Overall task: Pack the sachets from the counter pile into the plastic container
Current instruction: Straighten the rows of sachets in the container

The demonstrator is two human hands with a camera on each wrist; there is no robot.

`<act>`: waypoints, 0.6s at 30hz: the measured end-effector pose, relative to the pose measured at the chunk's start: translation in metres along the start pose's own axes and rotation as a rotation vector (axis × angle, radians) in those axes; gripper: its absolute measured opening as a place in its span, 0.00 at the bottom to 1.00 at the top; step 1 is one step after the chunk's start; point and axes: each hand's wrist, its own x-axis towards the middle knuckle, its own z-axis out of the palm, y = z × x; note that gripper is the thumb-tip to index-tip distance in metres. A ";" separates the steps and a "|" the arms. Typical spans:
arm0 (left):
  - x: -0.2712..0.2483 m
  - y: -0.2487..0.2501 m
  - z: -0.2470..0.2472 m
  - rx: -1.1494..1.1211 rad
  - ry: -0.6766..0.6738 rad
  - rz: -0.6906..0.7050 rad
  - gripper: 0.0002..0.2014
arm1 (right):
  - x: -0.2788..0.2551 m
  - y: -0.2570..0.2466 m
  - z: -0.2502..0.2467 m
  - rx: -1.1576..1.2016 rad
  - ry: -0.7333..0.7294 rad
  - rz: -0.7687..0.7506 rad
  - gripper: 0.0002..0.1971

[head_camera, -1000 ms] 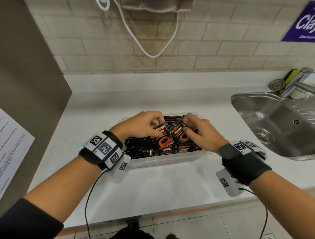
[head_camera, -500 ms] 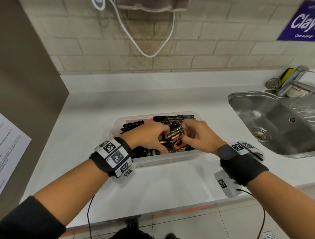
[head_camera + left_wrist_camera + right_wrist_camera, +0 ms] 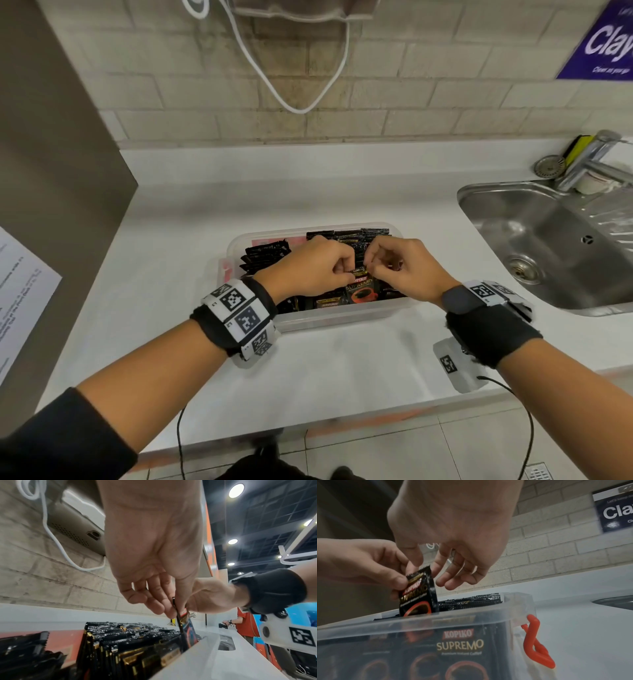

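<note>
A clear plastic container (image 3: 342,313) on the white counter holds several rows of black sachets (image 3: 346,236) standing on edge. One black Kopiko sachet (image 3: 363,293) stands upright near the front wall, half above the rim (image 3: 471,614). My left hand (image 3: 342,270) pinches its top left corner between thumb and fingers (image 3: 399,580). My right hand (image 3: 375,269) pinches the top edge from the other side, thumb (image 3: 418,559) in front and index finger behind. In the left wrist view the sachet (image 3: 188,632) is edge-on beneath both hands. No sachet pile shows on the counter.
A steel sink (image 3: 548,246) with its tap (image 3: 589,161) lies to the right. A grey panel (image 3: 51,171) with a paper sheet (image 3: 20,291) stands at the left. A white cable (image 3: 274,92) hangs on the brick wall. A red latch (image 3: 534,642) hangs off the container's right end.
Both hands have come down and nearer the front wall with the sachet. It was tilted above the rows; now it stands upright and partly sunk into the container.
</note>
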 end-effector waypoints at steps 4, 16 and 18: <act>0.003 0.004 0.010 0.043 -0.008 -0.016 0.03 | 0.001 0.001 -0.001 -0.010 -0.031 -0.003 0.06; 0.005 0.007 0.045 0.210 0.089 -0.049 0.10 | -0.003 0.014 0.001 -0.176 -0.163 0.013 0.06; 0.006 0.006 0.046 0.216 0.108 -0.049 0.10 | -0.003 0.016 0.000 -0.196 -0.171 0.003 0.10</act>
